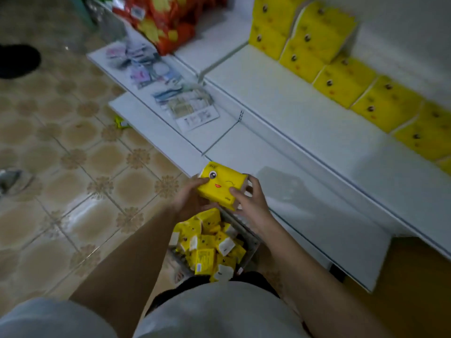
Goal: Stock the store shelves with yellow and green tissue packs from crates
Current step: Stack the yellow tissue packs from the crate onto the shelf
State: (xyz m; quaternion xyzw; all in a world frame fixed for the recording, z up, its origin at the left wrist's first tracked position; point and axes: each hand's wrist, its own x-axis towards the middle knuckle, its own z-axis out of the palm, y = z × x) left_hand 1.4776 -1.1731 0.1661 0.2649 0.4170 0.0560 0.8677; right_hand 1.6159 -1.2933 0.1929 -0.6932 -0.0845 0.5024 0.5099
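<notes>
A yellow tissue pack (220, 185) with a winking face printed on it is held between both hands above the crate. My left hand (191, 198) grips its left end, and my right hand (249, 201) grips its right end and near corner. Below them a grey crate (251, 247) on the floor holds several more yellow packs (207, 242) lying jumbled. On the white shelf (305, 113) to the right, a row of yellow packs (346, 79) lines the back wall, stacked higher at the far end.
A lower white shelf (317, 211) runs beside the crate. Small packets (170, 93) lie on a far shelf, with red-orange bags (168, 23) behind them. Patterned tile floor (73, 167) stretches left, with a dark object (17, 61) at its far edge.
</notes>
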